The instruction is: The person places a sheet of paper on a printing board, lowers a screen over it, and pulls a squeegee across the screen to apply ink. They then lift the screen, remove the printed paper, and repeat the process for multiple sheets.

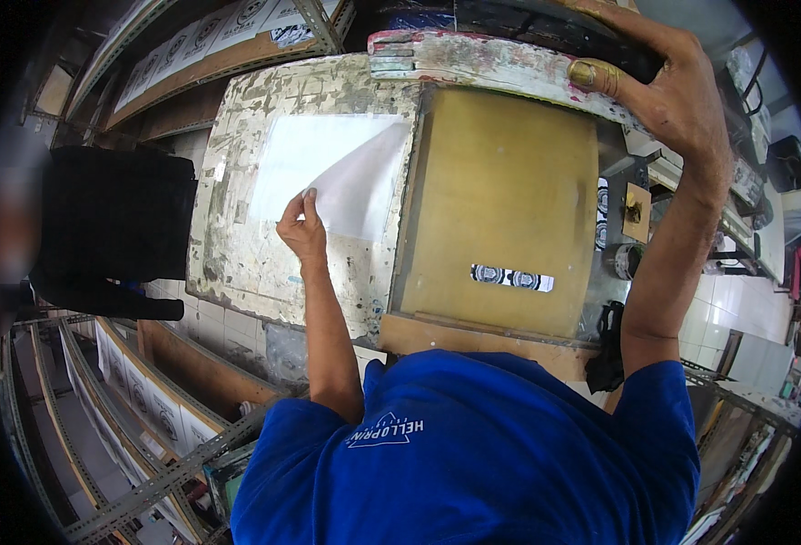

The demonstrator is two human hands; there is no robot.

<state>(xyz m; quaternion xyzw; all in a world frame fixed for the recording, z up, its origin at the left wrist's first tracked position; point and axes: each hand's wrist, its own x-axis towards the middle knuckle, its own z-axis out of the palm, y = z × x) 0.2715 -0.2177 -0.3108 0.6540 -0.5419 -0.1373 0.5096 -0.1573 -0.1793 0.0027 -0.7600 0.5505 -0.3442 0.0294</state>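
My left hand (302, 234) pinches the near corner of a thin white sheet (364, 177). This corner is lifted and folded over, showing a greyer underside, while the other part of the sheet lies flat on a paint-flecked board (228, 173). Right of the board is a screen-printing frame with yellow-brown mesh (509, 182); a small black-and-white patterned strip (511, 278) shows near its near side. At the far right, my right hand (682, 100) is closed around a paint-stained wooden bar (500, 68), thumb on its near face. Its other fingers reach over the dark far side, partly cut off.
Racks holding printed white sheets stand at the far left (228, 45) and near left (137, 391). Black cloth (114, 218) is beside the board, next to a blurred person (10, 218). A small pot (626, 262) and a brown card (637, 211) lie right of the screen.
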